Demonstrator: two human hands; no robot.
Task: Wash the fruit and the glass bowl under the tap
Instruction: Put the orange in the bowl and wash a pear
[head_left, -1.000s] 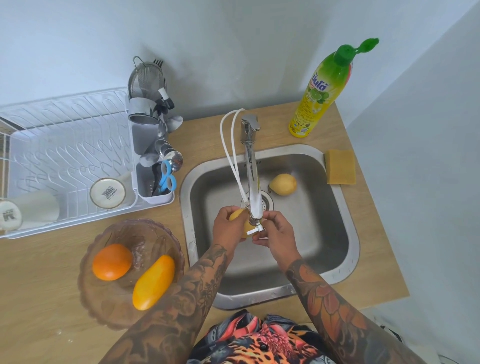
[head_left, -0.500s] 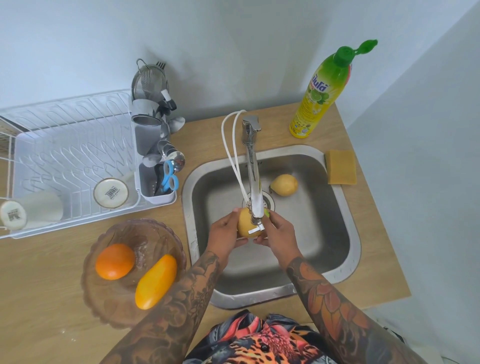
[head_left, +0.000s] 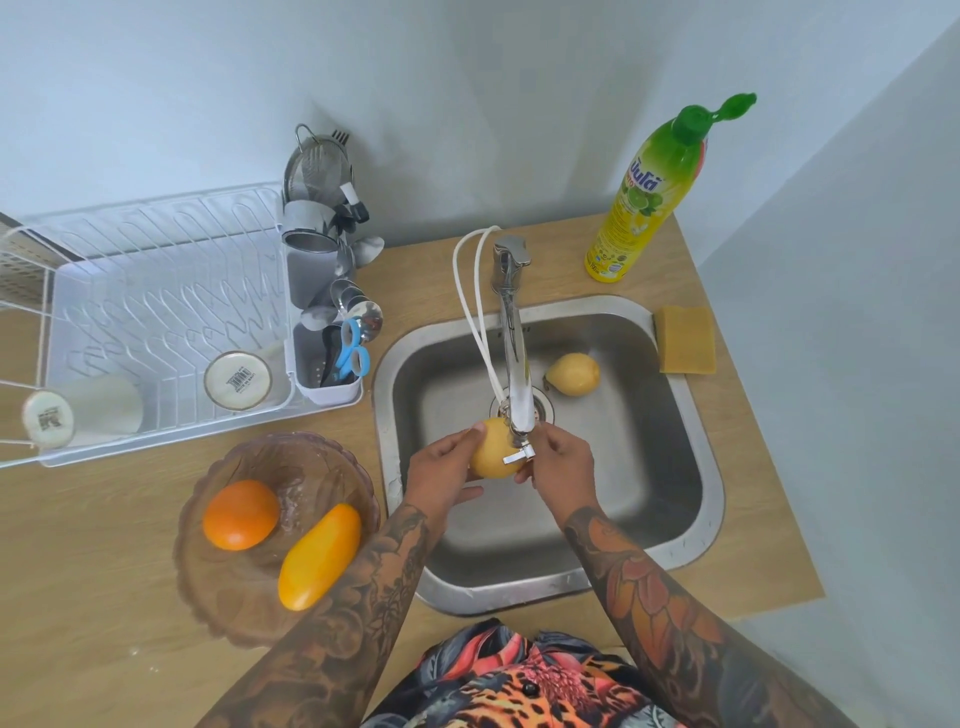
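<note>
Both hands' fingers curled round a yellow lemon (head_left: 491, 453) under the tap spout (head_left: 521, 410), left hand (head_left: 441, 475) cupping, right hand (head_left: 563, 462) gripping opposite, above the steel sink (head_left: 691, 441).

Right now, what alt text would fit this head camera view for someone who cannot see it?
Both hands, left hand and right hand, hold a yellow fruit under the tap over a steel sink. An orange and a mango sit in a glass bowl.

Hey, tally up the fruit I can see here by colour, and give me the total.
Pale yellow: 2, one held under the tap, one in the sink
Orange: 1, in the glass bowl
Yellow-orange: 1, in the glass bowl
Total: 4
</note>
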